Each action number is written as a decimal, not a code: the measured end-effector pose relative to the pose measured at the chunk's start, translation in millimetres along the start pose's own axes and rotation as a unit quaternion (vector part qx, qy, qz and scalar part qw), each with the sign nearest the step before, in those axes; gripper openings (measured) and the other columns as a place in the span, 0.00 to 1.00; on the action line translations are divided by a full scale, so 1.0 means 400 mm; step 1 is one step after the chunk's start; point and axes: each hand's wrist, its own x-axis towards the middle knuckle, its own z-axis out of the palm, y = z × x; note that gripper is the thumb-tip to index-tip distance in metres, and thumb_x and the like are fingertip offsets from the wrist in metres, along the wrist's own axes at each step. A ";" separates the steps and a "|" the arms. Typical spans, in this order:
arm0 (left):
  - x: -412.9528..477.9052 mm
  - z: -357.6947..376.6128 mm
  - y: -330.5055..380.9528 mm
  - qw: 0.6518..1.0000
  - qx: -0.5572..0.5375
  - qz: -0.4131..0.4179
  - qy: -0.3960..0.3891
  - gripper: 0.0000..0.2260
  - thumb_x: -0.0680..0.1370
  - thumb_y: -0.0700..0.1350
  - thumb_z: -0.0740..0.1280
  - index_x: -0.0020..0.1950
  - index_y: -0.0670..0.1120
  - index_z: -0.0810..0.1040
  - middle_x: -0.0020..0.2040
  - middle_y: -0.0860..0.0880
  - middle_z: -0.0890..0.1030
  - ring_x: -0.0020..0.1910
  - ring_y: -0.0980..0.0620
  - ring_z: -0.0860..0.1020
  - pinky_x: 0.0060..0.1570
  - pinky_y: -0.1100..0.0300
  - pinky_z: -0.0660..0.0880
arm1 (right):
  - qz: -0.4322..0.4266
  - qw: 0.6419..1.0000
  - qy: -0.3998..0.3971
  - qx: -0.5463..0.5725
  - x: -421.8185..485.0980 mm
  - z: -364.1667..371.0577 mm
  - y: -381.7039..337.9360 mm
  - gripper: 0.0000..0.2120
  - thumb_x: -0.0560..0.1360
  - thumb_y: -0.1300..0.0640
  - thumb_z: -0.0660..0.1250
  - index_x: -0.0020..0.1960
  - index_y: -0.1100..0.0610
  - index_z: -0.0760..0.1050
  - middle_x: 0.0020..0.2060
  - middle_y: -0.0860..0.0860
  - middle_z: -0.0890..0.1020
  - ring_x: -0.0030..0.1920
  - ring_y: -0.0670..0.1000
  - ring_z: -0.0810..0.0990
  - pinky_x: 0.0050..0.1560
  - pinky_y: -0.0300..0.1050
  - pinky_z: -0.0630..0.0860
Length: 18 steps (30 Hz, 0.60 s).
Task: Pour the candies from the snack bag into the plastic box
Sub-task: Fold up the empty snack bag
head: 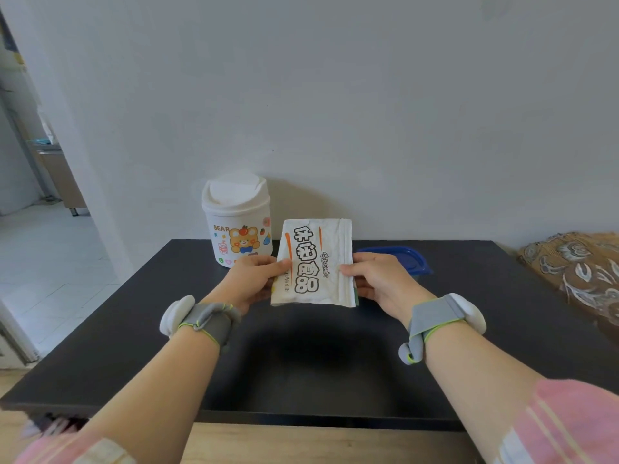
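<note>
At mid-frame, above the dark worktop [301,346], the left hand [254,279] and right hand [378,283] each pinch a side of the snack bag [315,262], held upright. Nothing looks poured yet; the plastic box [402,257] sits lidded behind the right hand.

A dark desk [301,356] stood against the wall. Along its far edge sat a white swing-lid bin [236,222] and, to its right, a blue-lidded plastic box [400,254].
</note>
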 end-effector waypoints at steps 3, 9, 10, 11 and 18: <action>-0.005 0.002 0.003 1.000 -0.024 -0.006 -0.014 0.04 0.77 0.41 0.68 0.48 0.42 0.80 0.39 0.48 0.86 0.38 0.53 0.84 0.38 0.60 0.81 | -0.003 1.000 -0.005 0.013 -0.001 0.002 -0.002 0.15 0.74 0.68 0.66 0.59 0.60 0.79 0.47 0.55 0.85 0.39 0.51 0.82 0.39 0.42 0.78; -0.021 0.008 0.011 0.989 -0.128 -0.015 -0.076 0.11 0.79 0.37 0.62 0.57 0.48 0.79 0.50 0.46 0.85 0.43 0.52 0.84 0.34 0.62 0.80 | 0.012 0.998 -0.025 0.062 -0.009 -0.003 -0.006 0.16 0.76 0.69 0.61 0.57 0.56 0.80 0.48 0.53 0.84 0.39 0.48 0.76 0.30 0.37 0.69; -0.023 0.008 0.013 0.986 -0.147 -0.019 -0.083 0.12 0.80 0.37 0.61 0.58 0.48 0.79 0.51 0.46 0.85 0.43 0.52 0.84 0.34 0.63 0.80 | 0.015 0.997 -0.028 0.069 -0.007 -0.004 -0.005 0.16 0.76 0.69 0.60 0.57 0.56 0.80 0.49 0.53 0.83 0.38 0.48 0.75 0.28 0.36 0.68; -0.025 0.008 0.014 0.983 -0.162 -0.023 -0.087 0.12 0.80 0.36 0.61 0.58 0.48 0.79 0.51 0.46 0.85 0.41 0.52 0.84 0.32 0.64 0.80 | 0.018 0.996 -0.031 0.078 -0.007 -0.005 -0.005 0.16 0.76 0.69 0.60 0.58 0.56 0.79 0.49 0.53 0.83 0.38 0.47 0.74 0.26 0.35 0.68; -0.020 0.012 0.014 0.974 -0.209 -0.042 -0.073 0.11 0.80 0.34 0.59 0.48 0.42 0.80 0.41 0.46 0.85 0.32 0.55 0.82 0.27 0.68 0.77 | 0.042 0.986 -0.023 0.161 -0.002 0.001 -0.004 0.14 0.78 0.70 0.57 0.46 0.56 0.78 0.35 0.51 0.78 0.25 0.43 0.72 0.20 0.32 0.67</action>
